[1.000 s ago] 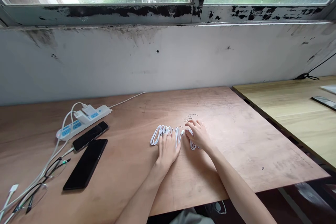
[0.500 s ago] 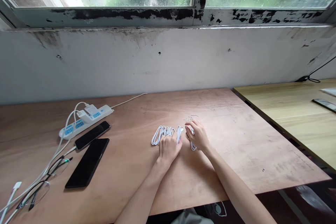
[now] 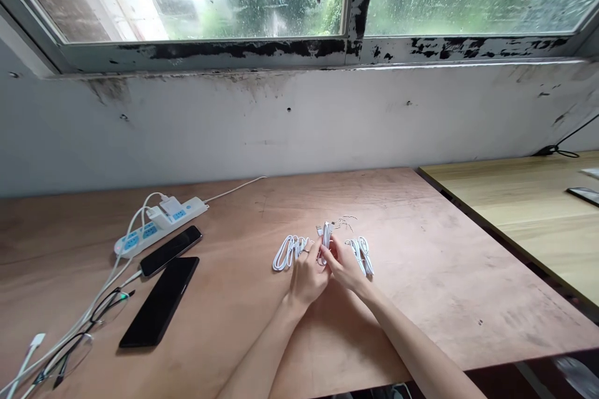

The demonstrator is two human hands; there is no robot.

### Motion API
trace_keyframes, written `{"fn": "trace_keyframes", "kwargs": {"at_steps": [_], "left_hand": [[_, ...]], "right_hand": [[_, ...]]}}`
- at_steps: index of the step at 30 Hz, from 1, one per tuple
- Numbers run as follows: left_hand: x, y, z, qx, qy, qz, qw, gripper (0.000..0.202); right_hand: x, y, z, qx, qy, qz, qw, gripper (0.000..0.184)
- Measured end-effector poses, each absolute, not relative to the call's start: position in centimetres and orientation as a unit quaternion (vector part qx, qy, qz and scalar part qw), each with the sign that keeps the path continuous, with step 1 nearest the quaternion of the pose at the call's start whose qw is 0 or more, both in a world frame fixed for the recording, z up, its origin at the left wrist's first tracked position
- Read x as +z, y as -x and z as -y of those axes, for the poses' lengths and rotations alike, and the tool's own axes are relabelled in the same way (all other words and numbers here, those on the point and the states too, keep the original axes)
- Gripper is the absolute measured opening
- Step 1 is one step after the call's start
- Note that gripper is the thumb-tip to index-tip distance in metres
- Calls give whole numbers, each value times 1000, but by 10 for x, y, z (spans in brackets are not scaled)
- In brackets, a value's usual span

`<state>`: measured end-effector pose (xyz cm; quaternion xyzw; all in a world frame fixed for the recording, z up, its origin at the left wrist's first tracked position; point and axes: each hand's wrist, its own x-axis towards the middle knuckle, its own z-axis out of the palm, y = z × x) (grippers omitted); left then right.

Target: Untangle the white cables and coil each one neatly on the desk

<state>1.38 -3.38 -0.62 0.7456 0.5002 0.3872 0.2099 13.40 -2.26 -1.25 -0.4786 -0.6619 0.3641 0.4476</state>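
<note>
Our grips closed on a white cable (image 3: 325,243) mid-bench.
Our left grip (image 3: 307,278) and right grip (image 3: 344,266) clenched it upright between them, a white coil (image 3: 290,253) and another white coil (image 3: 361,255) lying either side on the plywood bench (image 3: 468,274).

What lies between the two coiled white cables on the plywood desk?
In the head view, the person's left hand and right hand lie between the left coil and right coil, holding a white cable bundle upright.

One left hand (image 3: 306,280), one right hand (image 3: 345,268), two white cable coils (image 3: 290,252), three phones (image 3: 159,301), one power strip (image 3: 159,225), and one pair of glasses (image 3: 110,305).
</note>
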Motion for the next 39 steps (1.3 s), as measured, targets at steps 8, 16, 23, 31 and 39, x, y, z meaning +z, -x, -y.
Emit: {"fn": "trace_keyframes", "kwargs": {"at_steps": [8,16,23,31,39], "left_hand": [[-8,-7,21,522,-591,-482,381,29],[-9,-4,10,540,-467,-445,540,47],[-8,-4,11,518,-521,-417,535,29],[-4,1,16,541,-549,-479,420,36],[4,1,12,617,-434,-472,456,43]], "right_hand": [[-14,-144,13,437,418,640,474,27],[-12,-141,15,475,336,670,461,29],[-10,-142,12,533,323,649,436,34],[-13,-139,8,543,348,594,481,41],[-13,-154,3,455,447,546,544,43]]}}
